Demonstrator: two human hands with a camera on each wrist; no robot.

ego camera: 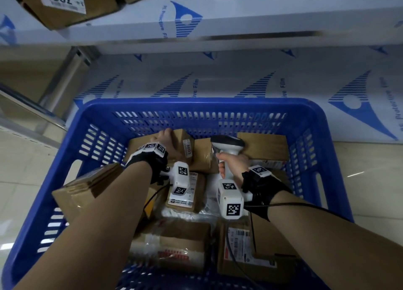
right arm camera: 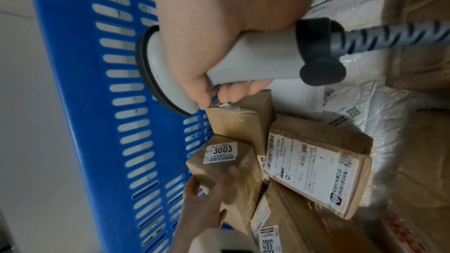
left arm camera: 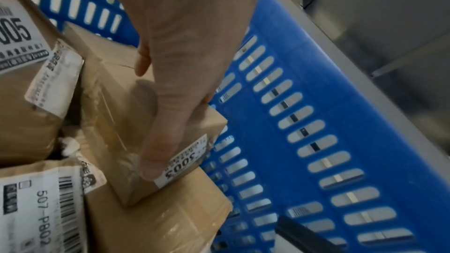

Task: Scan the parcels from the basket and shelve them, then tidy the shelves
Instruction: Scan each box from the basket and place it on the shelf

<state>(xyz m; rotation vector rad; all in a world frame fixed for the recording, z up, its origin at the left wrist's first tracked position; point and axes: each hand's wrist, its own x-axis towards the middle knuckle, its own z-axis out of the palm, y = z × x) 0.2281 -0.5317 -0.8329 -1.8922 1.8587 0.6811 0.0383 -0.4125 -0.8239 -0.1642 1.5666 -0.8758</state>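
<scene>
Our left hand (ego camera: 166, 140) grips the small brown parcel (ego camera: 182, 146) marked 3003, thumb along one face and fingers (left arm camera: 155, 163) curled over the top beside its white sticker (right arm camera: 220, 152); our right hand (ego camera: 232, 162) is wrapped round the handle of the grey scanner (ego camera: 227, 146), whose head sits just to the right of that parcel, so the right hand has nothing free for lifting.

We take the blue basket (ego camera: 202, 106) as our landmark; the 3003 parcel lies at the basket's far wall, left of its middle, resting on other cartons and touching the slotted side, which the left wrist view shows plainly. Its long axis runs roughly from the far wall back toward us, tilted rather than flat; the left hand is already on it, the right hand is near but apart. We judge the coming move turns on this: the sticker faces up and to the right, toward the scanner head, so a small turn of either should bring the code under the scanner's window.

The parcel is plain kraft cardboard sealed with clear tape, corners a little crushed, light enough for one hand by our guess. Around it inside the basket lie more brown boxes (ego camera: 265, 146) and a white padded mailer (ego camera: 209, 206); above the basket's far rim a film-covered shelf (ego camera: 239, 17) carries a carton labelled 3004 (ego camera: 63, 4).
</scene>
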